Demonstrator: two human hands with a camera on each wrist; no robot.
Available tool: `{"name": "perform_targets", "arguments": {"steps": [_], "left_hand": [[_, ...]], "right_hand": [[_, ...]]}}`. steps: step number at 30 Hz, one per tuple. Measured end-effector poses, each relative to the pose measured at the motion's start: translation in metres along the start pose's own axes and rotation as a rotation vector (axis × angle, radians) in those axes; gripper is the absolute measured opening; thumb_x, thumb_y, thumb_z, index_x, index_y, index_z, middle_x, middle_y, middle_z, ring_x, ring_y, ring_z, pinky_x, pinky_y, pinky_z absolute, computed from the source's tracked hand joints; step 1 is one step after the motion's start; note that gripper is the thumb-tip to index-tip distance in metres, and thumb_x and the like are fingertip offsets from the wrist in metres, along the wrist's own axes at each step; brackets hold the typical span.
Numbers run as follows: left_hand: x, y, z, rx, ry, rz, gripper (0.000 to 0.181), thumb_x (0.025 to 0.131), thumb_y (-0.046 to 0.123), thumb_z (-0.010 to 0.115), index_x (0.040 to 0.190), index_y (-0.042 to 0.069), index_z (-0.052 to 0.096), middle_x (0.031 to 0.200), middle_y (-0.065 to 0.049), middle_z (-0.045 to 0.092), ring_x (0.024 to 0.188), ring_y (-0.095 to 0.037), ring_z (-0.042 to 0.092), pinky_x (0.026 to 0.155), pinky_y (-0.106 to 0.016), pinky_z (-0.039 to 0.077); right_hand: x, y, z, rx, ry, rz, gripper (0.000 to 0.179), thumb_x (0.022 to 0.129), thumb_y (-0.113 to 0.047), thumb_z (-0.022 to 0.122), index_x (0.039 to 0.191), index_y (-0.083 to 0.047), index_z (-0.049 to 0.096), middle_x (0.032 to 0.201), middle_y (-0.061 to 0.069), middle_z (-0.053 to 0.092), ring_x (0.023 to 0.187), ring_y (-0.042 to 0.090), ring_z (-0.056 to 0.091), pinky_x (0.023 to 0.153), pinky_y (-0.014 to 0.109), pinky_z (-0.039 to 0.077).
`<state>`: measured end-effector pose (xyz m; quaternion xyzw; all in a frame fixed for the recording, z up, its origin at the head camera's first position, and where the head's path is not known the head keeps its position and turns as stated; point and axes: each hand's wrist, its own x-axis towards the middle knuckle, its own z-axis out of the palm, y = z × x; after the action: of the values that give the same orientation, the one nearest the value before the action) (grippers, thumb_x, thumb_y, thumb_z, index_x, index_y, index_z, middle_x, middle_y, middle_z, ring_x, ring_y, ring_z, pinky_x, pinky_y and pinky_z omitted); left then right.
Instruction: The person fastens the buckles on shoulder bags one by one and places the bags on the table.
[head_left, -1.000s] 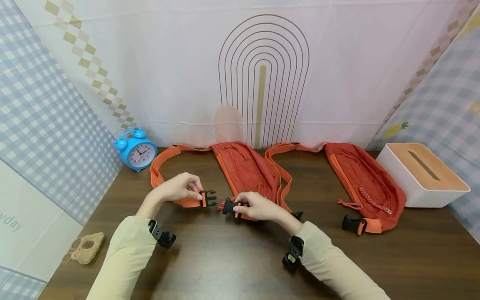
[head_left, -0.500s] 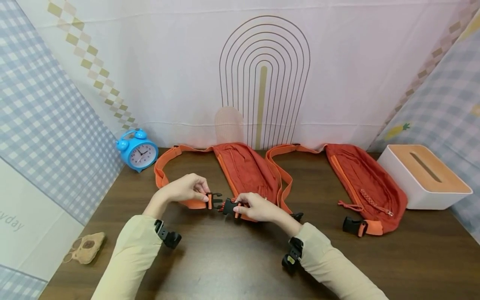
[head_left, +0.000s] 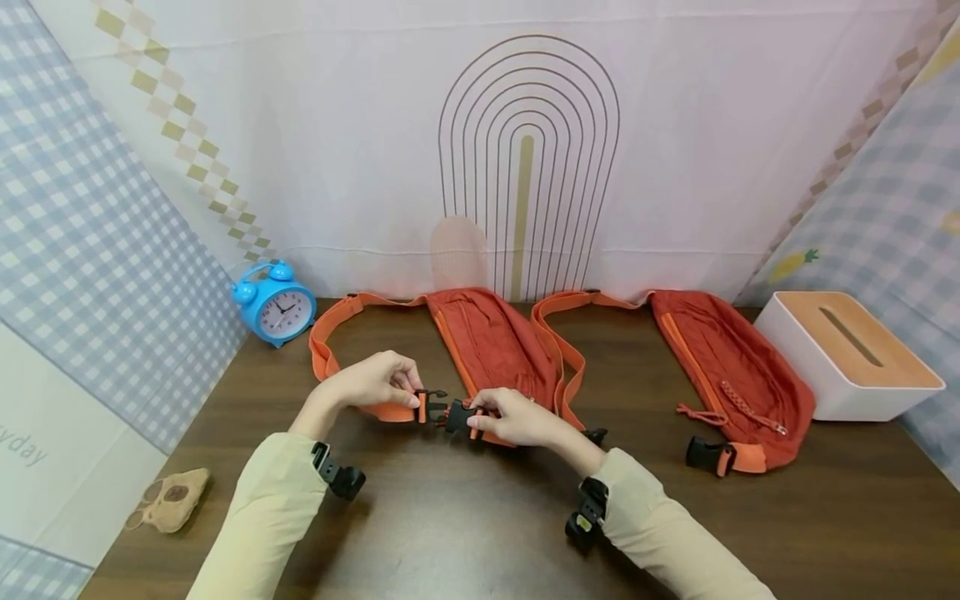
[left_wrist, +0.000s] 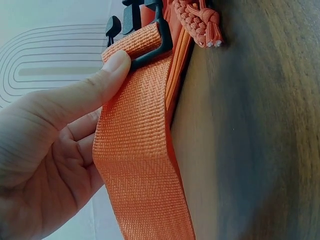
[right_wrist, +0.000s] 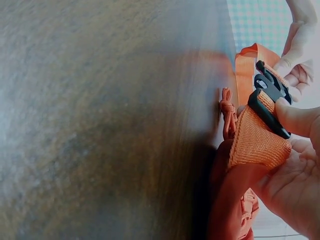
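Observation:
In the head view, my left hand (head_left: 378, 382) pinches the orange strap at the pronged buckle half (head_left: 435, 408). My right hand (head_left: 513, 417) pinches the black socket half (head_left: 459, 417) of the buckle, joined to the red waist bag (head_left: 487, 337) behind it. The prong tips point at the socket's mouth, very close to it; whether they touch I cannot tell. The left wrist view has the thumb on the orange strap (left_wrist: 135, 140) just below the buckle. Orange webbing (right_wrist: 257, 140) runs from the socket half to the bag in the right wrist view.
A second red waist bag (head_left: 727, 379) with its own black buckle (head_left: 705, 452) lies to the right, beside a white tissue box (head_left: 817, 367). At the back left stands a blue alarm clock (head_left: 281, 308). A small beige pouch-like item (head_left: 176, 500) lies near the left edge.
My left hand has moved right with the pronged buckle half, narrowing the gap to the socket half. The right hand has stayed almost still.

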<state>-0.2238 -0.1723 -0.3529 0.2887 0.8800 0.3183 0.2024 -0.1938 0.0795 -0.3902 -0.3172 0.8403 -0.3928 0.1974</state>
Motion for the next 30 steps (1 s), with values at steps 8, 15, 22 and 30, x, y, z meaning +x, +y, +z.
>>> {"name": "perform_targets", "arguments": {"steps": [8, 15, 22, 30], "left_hand": [[0.003, 0.002, 0.003, 0.004, -0.014, 0.000, 0.011, 0.079, 0.012, 0.070, 0.084, 0.005, 0.063, 0.081, -0.004, 0.067, 0.074, -0.007, 0.061, 0.069, -0.023, 0.050], [0.008, 0.004, 0.004, 0.020, -0.027, 0.014, 0.010, 0.079, 0.012, 0.070, 0.082, 0.006, 0.063, 0.079, -0.003, 0.067, 0.072, -0.007, 0.060, 0.070, -0.024, 0.050], [0.009, 0.006, 0.004, 0.023, -0.050, 0.012, 0.011, 0.079, 0.012, 0.070, 0.081, 0.006, 0.062, 0.081, -0.003, 0.067, 0.074, -0.007, 0.061, 0.072, -0.024, 0.050], [0.010, 0.011, 0.005, 0.033, -0.065, 0.001, 0.011, 0.078, 0.010, 0.070, 0.080, 0.006, 0.061, 0.082, -0.004, 0.066, 0.074, -0.008, 0.061, 0.071, -0.025, 0.050]], "right_hand": [[0.001, 0.001, 0.001, 0.012, 0.003, 0.005, 0.022, 0.093, -0.017, 0.052, 0.108, -0.002, 0.055, 0.081, 0.002, 0.068, 0.072, 0.006, 0.051, 0.071, 0.020, 0.043], [0.001, 0.000, 0.001, -0.001, 0.021, 0.025, 0.021, 0.092, -0.019, 0.054, 0.106, -0.003, 0.057, 0.080, 0.001, 0.069, 0.072, 0.007, 0.049, 0.070, 0.020, 0.042], [0.001, 0.000, 0.001, -0.003, 0.030, 0.026, 0.022, 0.092, -0.019, 0.055, 0.106, -0.003, 0.057, 0.080, 0.000, 0.068, 0.072, 0.007, 0.049, 0.069, 0.020, 0.042], [0.002, 0.001, 0.002, -0.020, 0.036, 0.030, 0.021, 0.091, -0.018, 0.055, 0.106, -0.003, 0.058, 0.079, 0.000, 0.067, 0.068, 0.008, 0.046, 0.063, 0.019, 0.038]]}}
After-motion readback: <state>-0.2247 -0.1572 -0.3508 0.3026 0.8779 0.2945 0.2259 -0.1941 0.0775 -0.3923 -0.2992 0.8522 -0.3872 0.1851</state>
